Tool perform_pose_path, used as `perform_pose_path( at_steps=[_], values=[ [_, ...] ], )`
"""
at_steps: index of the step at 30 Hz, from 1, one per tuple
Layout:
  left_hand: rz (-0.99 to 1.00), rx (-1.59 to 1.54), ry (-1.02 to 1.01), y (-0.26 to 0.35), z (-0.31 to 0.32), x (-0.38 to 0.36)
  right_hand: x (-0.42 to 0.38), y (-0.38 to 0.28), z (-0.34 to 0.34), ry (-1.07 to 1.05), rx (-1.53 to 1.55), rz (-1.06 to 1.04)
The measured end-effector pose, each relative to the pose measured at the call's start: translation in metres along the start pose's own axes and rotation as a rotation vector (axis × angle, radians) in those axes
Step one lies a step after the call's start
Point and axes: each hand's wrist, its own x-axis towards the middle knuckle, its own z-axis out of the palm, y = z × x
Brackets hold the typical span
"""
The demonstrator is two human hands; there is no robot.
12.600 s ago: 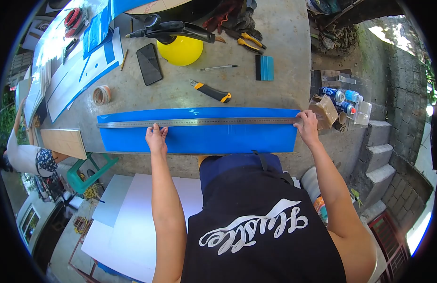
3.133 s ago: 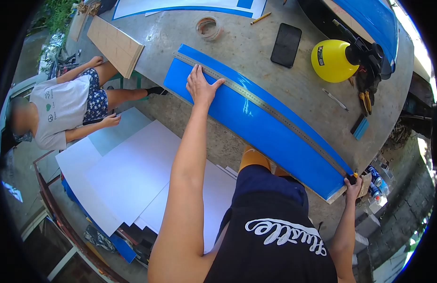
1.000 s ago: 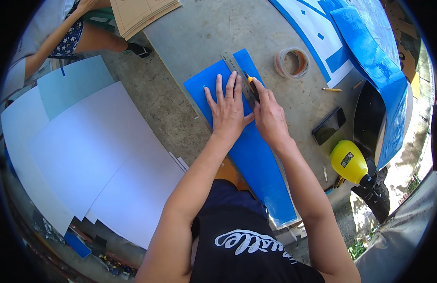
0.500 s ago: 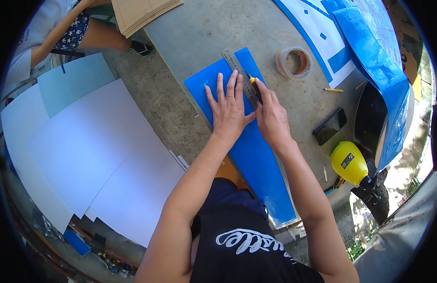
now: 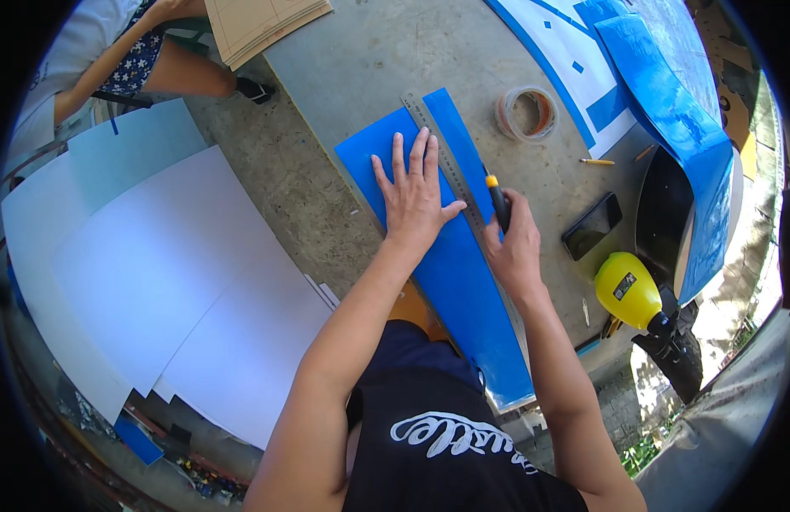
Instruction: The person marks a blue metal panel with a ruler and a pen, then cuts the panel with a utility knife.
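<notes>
A long blue sheet (image 5: pixel 467 294) lies on the grey table (image 5: pixel 344 64), with a metal ruler (image 5: pixel 449 168) along it. My left hand (image 5: pixel 412 200) rests spread on the sheet, fingertips and thumb touching the ruler. My right hand (image 5: pixel 518 247) is closed round a black and yellow cutter (image 5: pixel 500 205), just right of the ruler, its blade pointing away from me. A narrow blue strip (image 5: pixel 456 128) lies right of the ruler, with a gap between them at the far end.
At the right are a tape roll (image 5: pixel 527 114), pencil (image 5: pixel 597 161), phone (image 5: pixel 592 225), yellow bottle (image 5: pixel 625 288) and curled blue sheet (image 5: pixel 668 102). Large white sheets (image 5: pixel 173 273) lie left. Another person (image 5: pixel 182 66) is at the upper left, near brown cardboard (image 5: pixel 263 26).
My right hand has moved right and toward me with the cutter, away from the ruler. The narrow strip now stands apart from the ruler at its far end. My left hand has stayed in place.
</notes>
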Motion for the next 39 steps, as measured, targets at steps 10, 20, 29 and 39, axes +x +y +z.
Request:
perform_pose_path(
  at_steps=[10,20,29,39],
  values=[
    [0.192,-0.041,0.152,-0.003,0.005,-0.048,-0.280,0.162,-0.067,-0.002,-0.260,0.360],
    [0.267,0.024,-0.053,-0.008,-0.017,-0.234,-0.325,0.208,-0.038,0.191,-0.143,0.267],
    [-0.034,0.043,-0.023,-0.079,-0.045,-0.359,-0.324,0.233,-0.028,0.192,-0.096,0.233],
    [-0.065,-0.389,-0.118,-0.134,-0.051,-0.333,-0.341,0.185,-0.033,0.111,-0.202,0.356]
  ],
)
